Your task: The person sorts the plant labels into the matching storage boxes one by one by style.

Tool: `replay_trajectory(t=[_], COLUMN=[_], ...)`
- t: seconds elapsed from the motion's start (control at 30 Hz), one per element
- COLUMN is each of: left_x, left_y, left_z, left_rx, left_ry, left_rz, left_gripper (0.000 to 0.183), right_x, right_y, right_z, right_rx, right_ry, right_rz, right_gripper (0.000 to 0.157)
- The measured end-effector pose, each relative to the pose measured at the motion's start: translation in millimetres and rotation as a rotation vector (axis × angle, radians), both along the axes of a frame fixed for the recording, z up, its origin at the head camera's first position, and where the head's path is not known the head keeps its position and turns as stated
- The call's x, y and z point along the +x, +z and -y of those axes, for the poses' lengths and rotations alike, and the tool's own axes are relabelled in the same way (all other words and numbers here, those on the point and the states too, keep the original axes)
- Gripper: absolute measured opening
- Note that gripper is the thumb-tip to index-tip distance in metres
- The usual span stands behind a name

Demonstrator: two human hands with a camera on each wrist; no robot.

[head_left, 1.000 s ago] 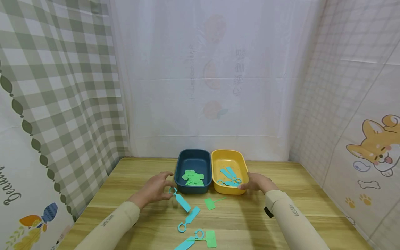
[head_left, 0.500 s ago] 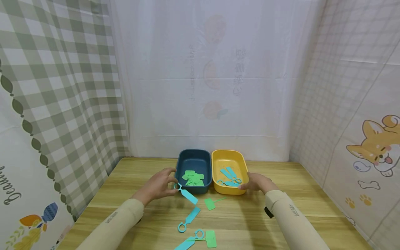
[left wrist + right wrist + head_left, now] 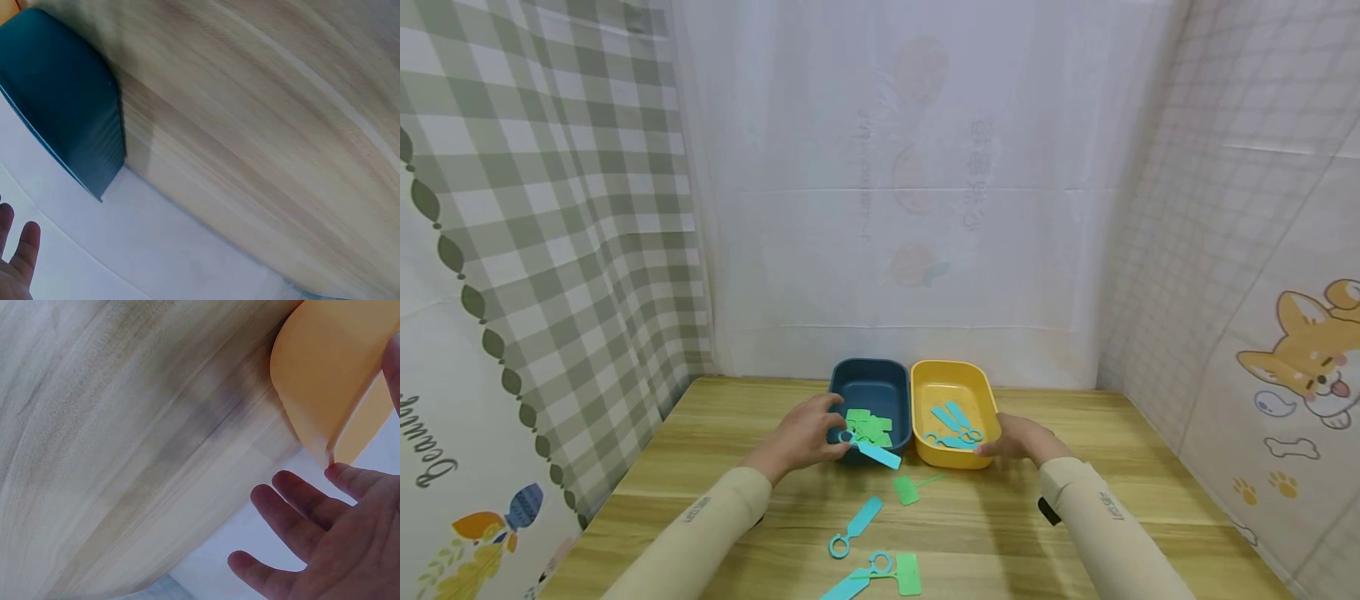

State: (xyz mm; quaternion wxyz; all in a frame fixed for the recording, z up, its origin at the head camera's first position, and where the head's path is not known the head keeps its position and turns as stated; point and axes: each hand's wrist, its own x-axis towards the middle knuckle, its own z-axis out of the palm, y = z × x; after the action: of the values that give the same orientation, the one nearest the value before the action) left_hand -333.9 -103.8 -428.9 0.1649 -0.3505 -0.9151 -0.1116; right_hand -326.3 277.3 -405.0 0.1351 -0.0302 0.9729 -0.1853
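Observation:
In the head view, my left hand (image 3: 805,435) pinches a blue plastic tag (image 3: 877,454) by its ring end. The tag's flat strip points right and slants down across the front of the dark blue bin (image 3: 870,365). Several green tags (image 3: 870,427) lie inside that bin. My right hand (image 3: 1018,438) touches the near right corner of the yellow bin (image 3: 952,367), thumb at the front. The right wrist view shows the index fingertip (image 3: 336,470) against its rim and the other fingers spread. Blue tags (image 3: 957,425) lie in the yellow bin.
Both bins stand side by side on a wooden table (image 3: 1037,533) before a white curtain (image 3: 895,292). Nearer lie a green tag (image 3: 907,490), a blue tag (image 3: 859,523), and another blue tag (image 3: 850,584) overlapped by the stem of a second green tag (image 3: 908,574).
My left hand has moved right and forward with the blue tag, from left of the dark blue bin to its front edge. The right hand stays at the yellow bin.

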Motion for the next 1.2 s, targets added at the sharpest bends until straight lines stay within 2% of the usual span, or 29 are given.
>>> replay_trajectory(t=[0.17,0.33,0.53,0.8,1.07,1.2], left_x=[-1.8,-5.9,-8.2,-9.3,-11.1,-10.6], left_y=[3.3,2.7,4.1,9.9,16.2,17.6], left_z=[-9,-17,-26,-42,-64,-74], left_rx=[-0.010,-0.040,-0.048,-0.038,-0.039,-0.048], left_ry=[0.050,0.094,0.143,0.197,0.236,0.255], left_rz=[0.002,-0.036,-0.041,-0.059,-0.079,-0.062], left_gripper=[0.031,0.032,0.032,0.032,0.032,0.034], right_x=[-2.3,-4.6,-5.9,-7.2,-8.9,-7.8], right_y=[-0.7,-2.1,0.4,2.8,5.1,8.8], right_z=[-1,-3,-3,-2,-1,1], right_rx=[0.021,0.055,0.090,0.081,0.070,0.077], right_ry=[-0.007,0.001,0.026,0.047,0.048,0.049], right_rz=[-0.019,-0.041,-0.069,-0.057,-0.039,-0.031], right_gripper=[0.087,0.091,0.085,0.091,0.079,0.080])
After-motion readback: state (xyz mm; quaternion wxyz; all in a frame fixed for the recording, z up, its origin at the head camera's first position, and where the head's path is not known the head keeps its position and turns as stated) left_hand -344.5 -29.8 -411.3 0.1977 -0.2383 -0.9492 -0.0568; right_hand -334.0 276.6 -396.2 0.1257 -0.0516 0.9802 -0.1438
